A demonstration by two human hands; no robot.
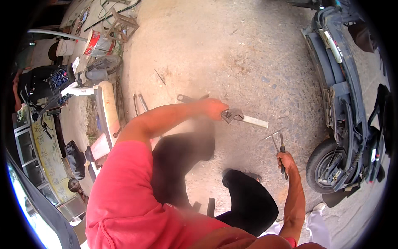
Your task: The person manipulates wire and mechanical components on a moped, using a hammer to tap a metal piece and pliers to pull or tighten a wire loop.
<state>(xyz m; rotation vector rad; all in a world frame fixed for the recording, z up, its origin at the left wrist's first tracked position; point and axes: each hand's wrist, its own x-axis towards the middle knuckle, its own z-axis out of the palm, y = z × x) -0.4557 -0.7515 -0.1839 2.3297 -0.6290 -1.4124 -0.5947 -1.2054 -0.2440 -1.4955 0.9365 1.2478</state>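
My left hand (216,109) is closed around an adjustable wrench (232,115), its jaws facing right and its handle end showing left of the fist. Close by the jaws is a pale flat bar (256,121); whether they grip it I cannot tell. Lower and to the right, my right hand (286,159) is wrapped round a dark-handled tool (283,169), with a slim shaft pointing away from me. A thin T-shaped metal rod (274,140) also sticks out of that hand. The fingers hide how the two are held. Haze blurs the area around my left forearm.
A dark scooter (338,95) with its rear wheel (326,165) stands at the right. On the left are a two-wheeler (78,90), a red and white bucket (99,43) and a wooden stool (121,25). Metal bars (143,102) lie on the ground beyond my left arm.
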